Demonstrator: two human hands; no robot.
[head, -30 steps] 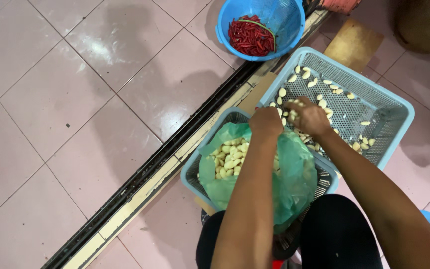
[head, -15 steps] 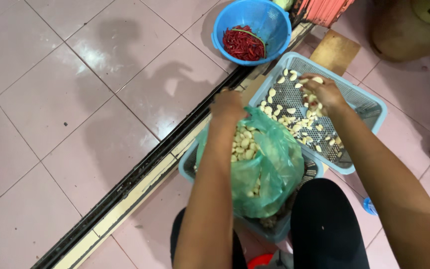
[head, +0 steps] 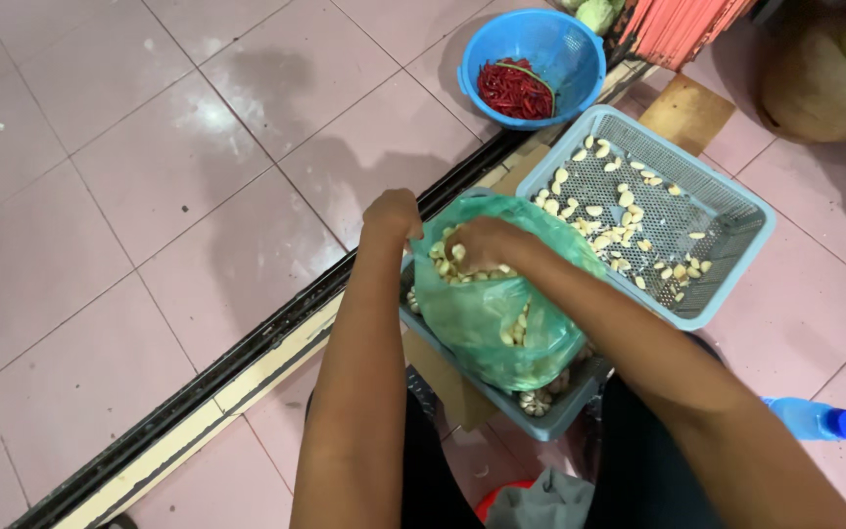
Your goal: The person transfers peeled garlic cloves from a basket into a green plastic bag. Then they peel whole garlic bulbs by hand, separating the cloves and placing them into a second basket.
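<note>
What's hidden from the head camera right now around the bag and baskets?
- Right hand: fingertips buried in the green bag, so any grip is unclear.
- Near basket: contents mostly covered by the bag and forearms.
- Blue bottle: partly behind the right arm.
- Left hand: fist at the bag's rim; its hold is unclear.

Translucent green plastic bag of peeled pale garlic cloves
Bag open-mouthed, slumped inside a grey-blue plastic basket on the floor.

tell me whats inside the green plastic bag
Peeled garlic cloves fill the green plastic bag, showing at its open mouth and through its side. The right hand reaches in, covering some; the bag's bottom is hidden.
</note>
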